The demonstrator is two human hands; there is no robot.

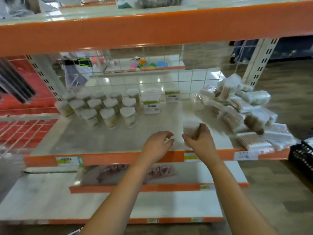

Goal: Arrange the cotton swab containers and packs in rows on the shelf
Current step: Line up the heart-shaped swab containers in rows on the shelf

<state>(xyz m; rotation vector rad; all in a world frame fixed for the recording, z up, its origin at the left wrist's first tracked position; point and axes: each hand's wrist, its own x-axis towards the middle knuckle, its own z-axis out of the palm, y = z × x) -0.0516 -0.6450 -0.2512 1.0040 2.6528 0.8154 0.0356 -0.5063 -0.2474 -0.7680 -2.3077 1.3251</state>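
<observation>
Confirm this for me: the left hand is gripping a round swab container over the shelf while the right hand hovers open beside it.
Wrong hands. The head view shows the right hand gripping the round swab container over the shelf, while the left hand hovers open beside it.

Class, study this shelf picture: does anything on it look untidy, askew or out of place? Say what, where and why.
Yes. At the shelf's right end, the swab packs lie in a loose heap, overlapping and tilted, some overhanging the front edge. The heart-lidded containers on the left stand upright in rows. The right hand holds one round container.
</observation>
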